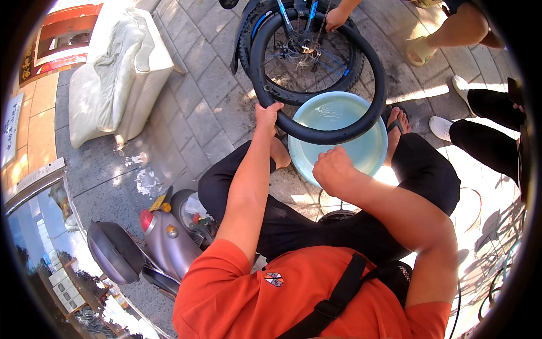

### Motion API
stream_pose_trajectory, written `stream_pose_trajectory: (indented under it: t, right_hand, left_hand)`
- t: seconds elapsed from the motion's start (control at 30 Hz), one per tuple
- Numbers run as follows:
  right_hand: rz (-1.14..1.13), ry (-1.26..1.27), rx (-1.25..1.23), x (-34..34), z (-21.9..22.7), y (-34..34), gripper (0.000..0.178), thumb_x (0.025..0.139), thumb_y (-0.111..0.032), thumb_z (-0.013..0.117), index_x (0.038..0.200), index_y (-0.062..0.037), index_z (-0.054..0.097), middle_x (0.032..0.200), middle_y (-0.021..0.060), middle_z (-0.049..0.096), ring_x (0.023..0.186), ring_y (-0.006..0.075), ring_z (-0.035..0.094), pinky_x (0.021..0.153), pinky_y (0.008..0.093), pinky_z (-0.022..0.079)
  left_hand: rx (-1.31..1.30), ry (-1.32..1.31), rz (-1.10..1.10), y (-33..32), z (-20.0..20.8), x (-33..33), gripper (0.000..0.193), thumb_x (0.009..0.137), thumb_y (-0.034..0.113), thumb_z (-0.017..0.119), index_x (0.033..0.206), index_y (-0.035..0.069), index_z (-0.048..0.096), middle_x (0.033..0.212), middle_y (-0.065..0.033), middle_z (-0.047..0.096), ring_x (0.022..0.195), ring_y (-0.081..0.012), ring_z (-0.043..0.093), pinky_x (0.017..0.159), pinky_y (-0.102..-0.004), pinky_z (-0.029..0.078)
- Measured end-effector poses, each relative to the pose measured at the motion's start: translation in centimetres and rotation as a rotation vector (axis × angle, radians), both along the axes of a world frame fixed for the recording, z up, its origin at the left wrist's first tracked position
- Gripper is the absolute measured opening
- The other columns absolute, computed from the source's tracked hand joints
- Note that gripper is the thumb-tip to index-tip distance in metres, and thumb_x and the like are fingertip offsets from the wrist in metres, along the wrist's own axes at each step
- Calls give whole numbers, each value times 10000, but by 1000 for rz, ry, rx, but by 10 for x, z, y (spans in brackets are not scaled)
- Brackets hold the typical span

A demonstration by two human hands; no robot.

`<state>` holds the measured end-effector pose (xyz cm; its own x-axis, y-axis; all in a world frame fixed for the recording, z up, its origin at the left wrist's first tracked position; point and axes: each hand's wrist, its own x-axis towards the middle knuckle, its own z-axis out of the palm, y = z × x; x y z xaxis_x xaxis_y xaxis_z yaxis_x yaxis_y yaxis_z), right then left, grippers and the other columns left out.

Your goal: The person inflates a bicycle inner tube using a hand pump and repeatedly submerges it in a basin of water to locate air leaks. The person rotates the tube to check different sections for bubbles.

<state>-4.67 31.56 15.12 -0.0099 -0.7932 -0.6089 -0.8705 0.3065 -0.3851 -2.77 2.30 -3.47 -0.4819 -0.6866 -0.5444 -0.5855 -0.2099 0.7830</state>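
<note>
1. Find the black inner tube (pixel 324 136) out in front of the body, lower arc above the pale blue basin (pixel 296 155), far arc overlapping the bicycle wheel (pixel 306 40) in this view. Cannot tell of any contact with the basin.

2. Gripped at the left side of the ring by the left grip (pixel 267 116), closed around the round section with no visible gap.

3. Curled into a loose fist at the right grip (pixel 334 169), over the basin and just beside the lower arc. Cannot tell of any touch on the rubber, nor of anything pinched inside.

4. Looks plump and smooth, so probably full of air: light for such a wide ring, springy, soft under a squeeze, apt to flex or twist rather than break.

5. Likely slippery if wet; best wrapped with the whole palm, without digging in nails.

6. Best held at two opposite sides to steady the ring, clear of the spokes and the other person's hand (pixel 336 18) beside the wheel.
</note>
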Motion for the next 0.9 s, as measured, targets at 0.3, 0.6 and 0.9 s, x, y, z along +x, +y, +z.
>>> stream_pose_trajectory:
  t: [0.3,0.6,0.9]
  right_hand:
    - [-13,-13,15,-1,-1,1,366,940,-191,713,1266,-34,773,1252,184,740,1170,358,723,1016,586,509]
    - [17,-5,30,-3,5,-1,359,954,-187,699,1274,-40,771,1270,183,734,1175,361,720,1005,586,507]
    - [39,18,19,-4,3,-1,363,953,-191,700,1275,-40,771,1245,176,741,1133,356,728,976,588,510]
  left_hand:
    - [-564,-242,25,-6,19,-44,706,875,513,871,1229,-67,681,1148,-208,742,1054,-353,732,966,-458,553]
    - [-567,-566,-257,-18,18,-42,753,938,595,722,1349,-26,612,1288,-259,731,1192,-451,715,1042,-518,546]
    - [-280,-309,-289,1,43,-46,353,822,250,827,1045,-2,723,930,-141,746,828,-275,749,751,-428,591]
